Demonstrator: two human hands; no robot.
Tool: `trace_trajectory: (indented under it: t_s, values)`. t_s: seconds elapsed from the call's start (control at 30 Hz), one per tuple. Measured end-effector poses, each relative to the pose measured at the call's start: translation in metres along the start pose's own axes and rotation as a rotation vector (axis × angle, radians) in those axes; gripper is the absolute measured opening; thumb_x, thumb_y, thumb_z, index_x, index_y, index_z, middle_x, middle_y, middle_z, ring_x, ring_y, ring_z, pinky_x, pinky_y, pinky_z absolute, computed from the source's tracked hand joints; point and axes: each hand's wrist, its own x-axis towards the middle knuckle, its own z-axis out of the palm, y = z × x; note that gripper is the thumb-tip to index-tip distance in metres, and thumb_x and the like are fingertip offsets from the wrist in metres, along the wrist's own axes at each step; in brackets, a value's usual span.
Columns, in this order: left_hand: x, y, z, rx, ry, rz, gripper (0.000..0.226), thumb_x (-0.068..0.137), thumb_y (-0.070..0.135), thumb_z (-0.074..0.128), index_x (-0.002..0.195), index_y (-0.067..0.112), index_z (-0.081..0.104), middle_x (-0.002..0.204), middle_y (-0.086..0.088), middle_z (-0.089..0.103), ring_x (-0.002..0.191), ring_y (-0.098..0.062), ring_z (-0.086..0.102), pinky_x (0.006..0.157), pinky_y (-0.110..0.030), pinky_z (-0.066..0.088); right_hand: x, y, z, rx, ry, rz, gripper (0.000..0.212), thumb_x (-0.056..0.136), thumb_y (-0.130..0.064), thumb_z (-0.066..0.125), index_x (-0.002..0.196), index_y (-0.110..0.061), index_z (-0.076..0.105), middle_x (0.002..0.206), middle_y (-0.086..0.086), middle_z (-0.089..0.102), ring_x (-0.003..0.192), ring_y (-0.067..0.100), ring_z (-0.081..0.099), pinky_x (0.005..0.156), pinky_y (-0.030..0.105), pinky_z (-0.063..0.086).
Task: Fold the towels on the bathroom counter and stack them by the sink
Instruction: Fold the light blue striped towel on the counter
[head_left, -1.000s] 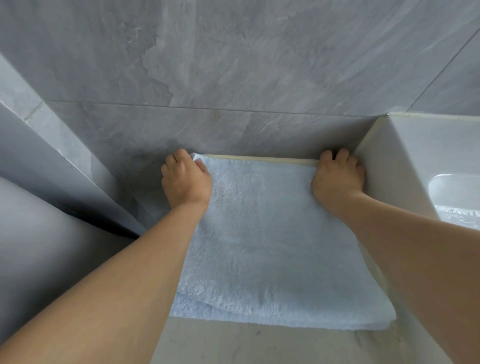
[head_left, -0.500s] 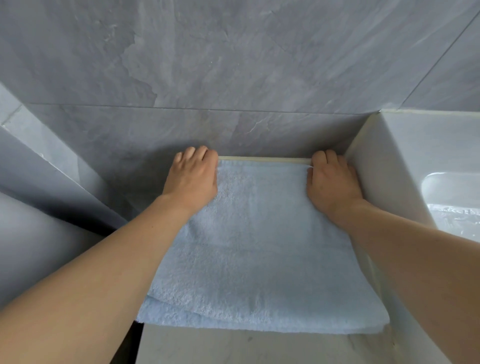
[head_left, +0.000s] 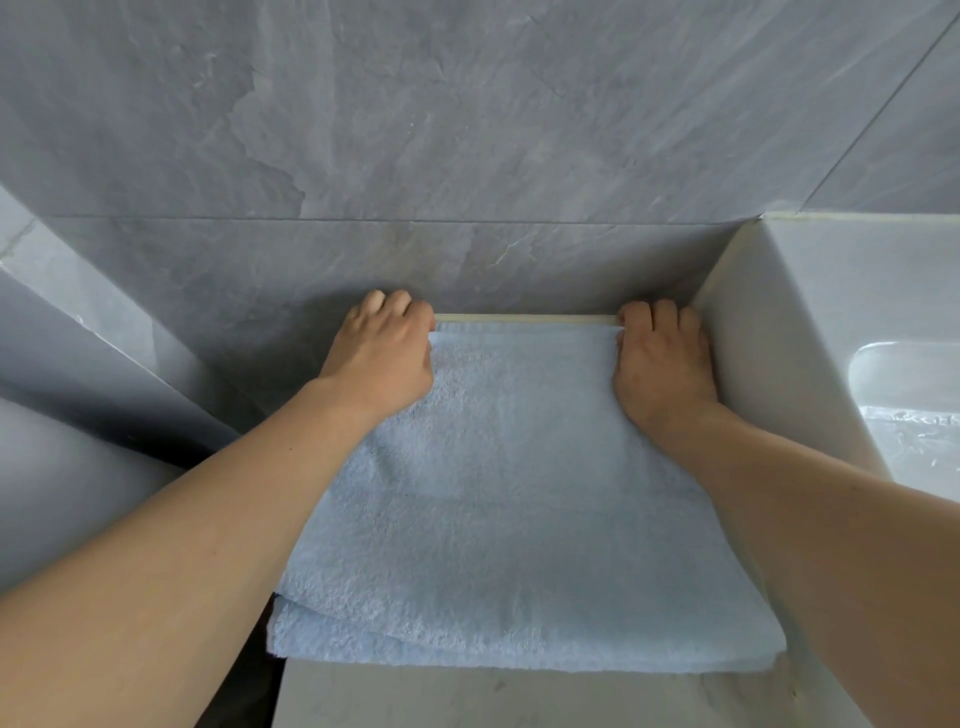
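Observation:
A folded light-blue towel (head_left: 514, 499) lies flat on the pale counter (head_left: 519, 696), pushed up to the grey tiled wall and beside the white sink block (head_left: 810, 322). Two layers show at its near edge. My left hand (head_left: 382, 358) rests on the towel's far left corner, fingers curled over the edge against the wall. My right hand (head_left: 662, 364) lies on the far right corner in the same way, next to the sink's side. Whether the fingers pinch the cloth or just press on it is hidden.
The grey marble wall (head_left: 467, 156) stands directly behind the towel. A slanted grey panel (head_left: 104, 364) closes off the left side. The sink basin (head_left: 914, 405) with a shiny wet bottom sits at the right. A dark gap (head_left: 244, 686) runs left of the counter.
Both hands have slid with the towel's far edge up to the wall; the left hand moved rightward onto the corner. The view shifted slightly, and the towel now lies square against the wall.

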Motion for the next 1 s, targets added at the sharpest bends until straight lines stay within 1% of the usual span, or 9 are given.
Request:
trace_trajectory:
  t_s: [0.13, 0.27, 0.47, 0.57, 0.67, 0.73, 0.8, 0.9, 1.0]
  values:
    - [0.002, 0.002, 0.000, -0.125, 0.033, -0.068, 0.010, 0.101, 0.017, 0.046, 0.104, 0.008, 0.051, 0.108, -0.010, 0.056, 0.097, -0.029, 0.047, 0.079, -0.038, 0.040, 0.000, 0.002, 0.004, 0.044, 0.005, 0.050, 0.023, 0.100, -0.017, 0.038, 0.117, -0.007, 0.051, 0.120, 0.021, 0.046, 0.110, 0.038, 0.043, 0.093, 0.045, 0.031]
    - [0.009, 0.007, 0.005, -0.122, 0.077, -0.222, 0.022, 0.102, 0.026, 0.047, 0.106, 0.006, 0.057, 0.110, -0.013, 0.062, 0.105, -0.034, 0.050, 0.084, -0.041, 0.039, 0.000, 0.005, 0.006, 0.102, 0.031, 0.061, 0.025, 0.101, -0.020, 0.038, 0.117, -0.007, 0.052, 0.120, 0.020, 0.049, 0.109, 0.038, 0.045, 0.094, 0.044, 0.029]
    - [0.011, 0.020, 0.018, -0.024, 0.158, -0.326, 0.027, 0.102, 0.026, 0.043, 0.111, 0.005, 0.059, 0.114, -0.014, 0.062, 0.107, -0.034, 0.049, 0.089, -0.042, 0.036, 0.003, 0.006, 0.007, 0.129, 0.008, 0.070, 0.029, 0.103, -0.023, 0.032, 0.116, -0.006, 0.051, 0.119, 0.020, 0.054, 0.110, 0.037, 0.048, 0.096, 0.041, 0.030]
    - [0.006, 0.025, 0.020, 0.022, 0.220, -0.235, 0.018, 0.099, 0.017, 0.045, 0.103, 0.006, 0.058, 0.106, -0.013, 0.059, 0.102, -0.034, 0.050, 0.088, -0.042, 0.035, 0.002, 0.006, 0.006, 0.124, 0.052, 0.054, 0.027, 0.103, -0.020, 0.033, 0.112, -0.006, 0.053, 0.116, 0.020, 0.055, 0.107, 0.038, 0.048, 0.093, 0.042, 0.031]
    - [-0.003, 0.026, 0.021, -0.070, 0.293, -0.084, 0.016, 0.099, 0.015, 0.048, 0.093, 0.002, 0.056, 0.095, -0.017, 0.059, 0.091, -0.037, 0.052, 0.080, -0.044, 0.037, -0.002, 0.008, 0.007, 0.136, 0.131, 0.033, 0.022, 0.102, -0.016, 0.037, 0.106, -0.005, 0.056, 0.111, 0.020, 0.056, 0.101, 0.038, 0.049, 0.088, 0.044, 0.032]
    - [-0.002, 0.022, 0.020, -0.161, 0.297, -0.166, 0.022, 0.102, 0.018, 0.046, 0.091, 0.000, 0.053, 0.092, -0.022, 0.059, 0.089, -0.040, 0.052, 0.076, -0.044, 0.035, -0.002, 0.008, 0.008, 0.149, 0.136, 0.052, 0.022, 0.102, -0.015, 0.037, 0.105, -0.005, 0.056, 0.110, 0.021, 0.057, 0.100, 0.038, 0.049, 0.088, 0.044, 0.032]
    - [0.005, 0.019, 0.018, -0.210, 0.279, -0.297, 0.026, 0.103, 0.022, 0.045, 0.095, -0.002, 0.054, 0.097, -0.024, 0.060, 0.093, -0.042, 0.052, 0.078, -0.047, 0.034, 0.000, 0.006, 0.009, 0.155, 0.130, 0.080, 0.025, 0.102, -0.017, 0.035, 0.106, -0.004, 0.056, 0.110, 0.021, 0.057, 0.101, 0.038, 0.049, 0.089, 0.043, 0.031]
    - [0.014, 0.021, 0.019, -0.227, 0.235, -0.403, 0.026, 0.102, 0.025, 0.048, 0.100, 0.000, 0.056, 0.106, -0.020, 0.063, 0.102, -0.042, 0.053, 0.083, -0.046, 0.037, 0.003, 0.004, 0.011, 0.144, 0.122, 0.113, 0.027, 0.103, -0.018, 0.035, 0.107, -0.002, 0.056, 0.111, 0.022, 0.058, 0.104, 0.039, 0.049, 0.090, 0.044, 0.031]
    - [0.016, 0.025, 0.023, -0.274, 0.244, -0.479, 0.026, 0.100, 0.029, 0.052, 0.098, 0.004, 0.058, 0.107, -0.017, 0.065, 0.104, -0.040, 0.054, 0.085, -0.044, 0.038, 0.006, 0.003, 0.011, 0.099, 0.087, 0.119, 0.029, 0.103, -0.019, 0.033, 0.110, -0.001, 0.055, 0.113, 0.024, 0.057, 0.107, 0.039, 0.049, 0.091, 0.044, 0.032]
